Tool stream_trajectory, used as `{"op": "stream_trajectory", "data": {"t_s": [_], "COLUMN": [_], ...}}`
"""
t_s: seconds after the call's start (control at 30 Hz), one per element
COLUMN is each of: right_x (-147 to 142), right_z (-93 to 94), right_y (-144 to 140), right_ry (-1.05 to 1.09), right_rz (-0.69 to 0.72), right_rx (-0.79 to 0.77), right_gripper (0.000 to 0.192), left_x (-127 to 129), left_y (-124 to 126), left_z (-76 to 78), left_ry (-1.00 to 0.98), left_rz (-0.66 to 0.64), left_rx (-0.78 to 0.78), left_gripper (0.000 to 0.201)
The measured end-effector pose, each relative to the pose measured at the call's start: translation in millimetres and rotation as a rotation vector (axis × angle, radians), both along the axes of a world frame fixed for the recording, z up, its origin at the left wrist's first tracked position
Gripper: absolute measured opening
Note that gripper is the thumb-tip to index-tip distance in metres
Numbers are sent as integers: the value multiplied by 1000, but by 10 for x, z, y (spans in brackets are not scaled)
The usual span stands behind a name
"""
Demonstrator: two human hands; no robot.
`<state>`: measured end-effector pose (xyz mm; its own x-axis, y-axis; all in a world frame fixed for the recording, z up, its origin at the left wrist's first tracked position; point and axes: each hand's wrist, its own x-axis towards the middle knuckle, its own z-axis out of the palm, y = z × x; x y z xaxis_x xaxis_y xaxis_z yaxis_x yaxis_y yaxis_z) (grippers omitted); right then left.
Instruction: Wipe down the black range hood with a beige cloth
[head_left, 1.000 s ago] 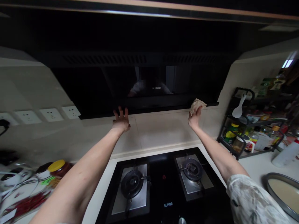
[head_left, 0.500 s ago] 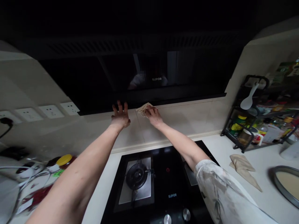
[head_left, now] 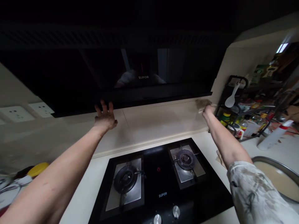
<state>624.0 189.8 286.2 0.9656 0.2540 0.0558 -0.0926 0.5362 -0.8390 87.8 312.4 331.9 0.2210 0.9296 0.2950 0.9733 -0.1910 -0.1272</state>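
Observation:
A beige cloth is in my right hand, pressed to the tiled wall just under the right end of the black range hood. The fingers of that hand are partly hidden behind the cloth and smeared by motion. My left hand has its fingers spread, their tips resting on the hood's lower edge left of centre. Below both arms lies a black gas hob with two burners and two silver knobs.
On the right stands a black rack with bottles, jars and a hanging white rice spoon. Near it are a white spray bottle and a wide pan of pale liquid. A yellow-lidded jar and wall sockets are at left.
My right hand has swept the cloth rightward along the wall under the hood, from the middle to its right end. My left hand stays at the hood's edge. The view has shifted right.

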Motion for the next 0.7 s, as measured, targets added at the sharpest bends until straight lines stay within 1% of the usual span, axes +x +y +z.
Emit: {"op": "stream_trajectory", "data": {"t_s": [0.03,0.1,0.17,0.23,0.3,0.4,0.5,0.6,0.67,0.7], "right_x": [83,105,-67,-410,-885,-1752,-2698,-3564,-3979,-4110], "right_z": [87,247,361,406,378,257,151,110,100,94], "right_y": [-40,-21,113,319,552,895,1213,1481,1600,1636], "right_ry": [68,161,211,250,288,335,381,408,407,403], "right_rz": [12,86,210,338,446,616,789,940,1019,1042], "right_rx": [17,65,126,166,183,185,167,151,156,161], "right_gripper": [24,37,38,35,32,30,29,28,26,25], "left_x": [5,17,30,41,47,47,45,50,58,61], "left_y": [-3,-7,-9,-2,16,55,81,69,43,31], "left_z": [6,16,21,16,1,-29,-47,-40,-28,-22], "left_ry": [-2,-5,-7,-5,-9,-26,-26,-20,-20,-21], "left_rz": [5,17,24,31,42,47,41,48,48,45], "left_rx": [-4,-14,-22,-16,-1,15,18,0,-16,-21], "left_gripper": [109,109,109,111,116,122,121,119,116,114]}}
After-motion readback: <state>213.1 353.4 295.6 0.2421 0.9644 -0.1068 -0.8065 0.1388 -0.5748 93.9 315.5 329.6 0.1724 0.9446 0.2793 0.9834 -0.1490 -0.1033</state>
